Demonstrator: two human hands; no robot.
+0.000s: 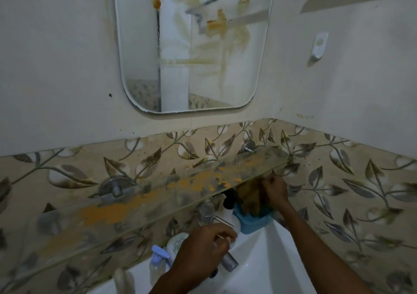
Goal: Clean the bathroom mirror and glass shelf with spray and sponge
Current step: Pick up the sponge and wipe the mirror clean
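Note:
The mirror (191, 52) hangs on the wall, smeared with orange-brown stains across its upper half. Below it the glass shelf (126, 205) runs diagonally and carries orange patches along its length. Under the shelf's right end, my right hand (276, 192) grips a brownish sponge (249, 201) that stands in a blue dish (256, 222). My left hand (203, 250) is curled over the metal tap (229, 261) at the basin. A spray bottle (158, 263) with a pale blue trigger stands just left of that hand, under the shelf.
A white basin (266, 262) fills the bottom centre. A white pump bottle (230, 217) with a black top stands behind the tap, and a round white container (177, 243) beside it. Metal brackets (116, 188) hold the shelf. A white wall hook (319, 46) is at the right.

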